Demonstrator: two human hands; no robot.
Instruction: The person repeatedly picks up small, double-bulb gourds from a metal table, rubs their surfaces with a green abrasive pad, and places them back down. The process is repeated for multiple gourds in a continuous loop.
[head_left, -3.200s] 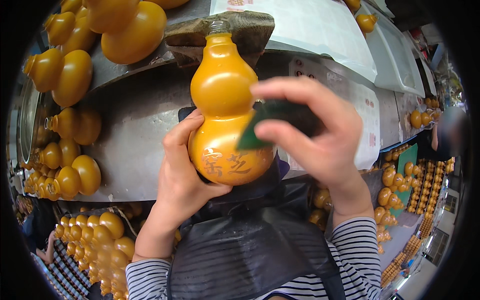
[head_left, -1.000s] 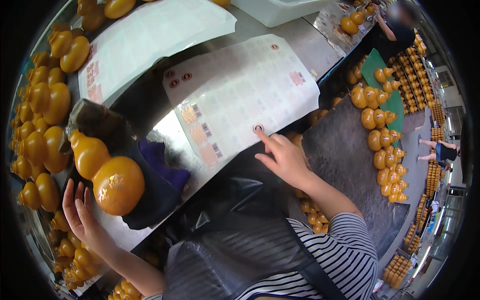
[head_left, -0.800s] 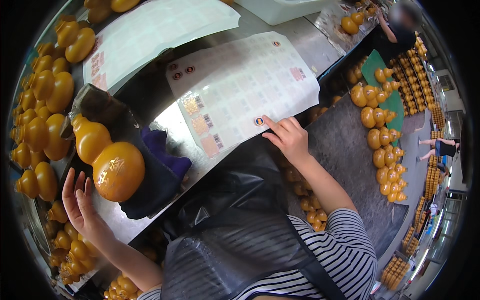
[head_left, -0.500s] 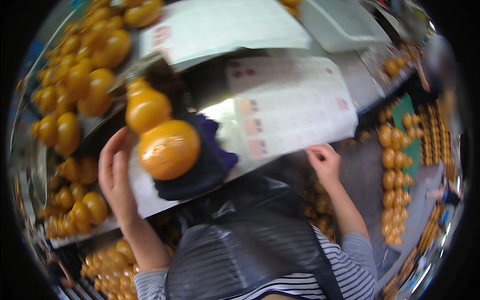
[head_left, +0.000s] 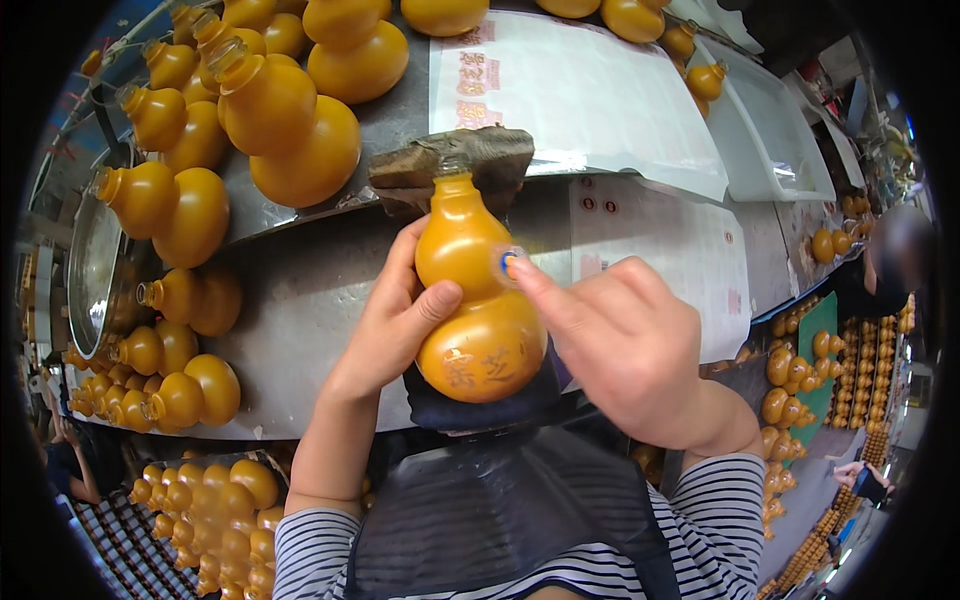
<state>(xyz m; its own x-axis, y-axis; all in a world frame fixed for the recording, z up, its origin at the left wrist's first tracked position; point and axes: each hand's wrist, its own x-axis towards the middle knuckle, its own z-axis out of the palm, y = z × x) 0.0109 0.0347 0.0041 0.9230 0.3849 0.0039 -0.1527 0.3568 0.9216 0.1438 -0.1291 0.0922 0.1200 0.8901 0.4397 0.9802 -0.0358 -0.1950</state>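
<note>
A glossy orange gourd-shaped bottle (head_left: 468, 250) lies tilted, its neck against a notched wooden block (head_left: 405, 172) and its lower bulb over a dark cushion (head_left: 480, 412). Dark characters mark that bulb. My left hand (head_left: 385, 325) grips the bottle from the left, thumb by the waist and fingers partly hidden behind it. A small clear sticker with a blue spot (head_left: 508, 262) is at the tip of the index finger of my right hand (head_left: 630, 345), against the right side of the upper bulb. The other fingers of that hand are curled in.
Several more gourd-shaped bottles (head_left: 300, 130) crowd the metal table at the left and back. Printed white sheets (head_left: 580, 100) lie behind and to the right, beside a white plastic tray (head_left: 765, 120). Rows of bottles (head_left: 865, 345) stand far right; a crate of them is low left.
My right hand has come from the sheet's edge over to the bottle with the sticker. My left hand has closed round the bottle, which now sits further right in view.
</note>
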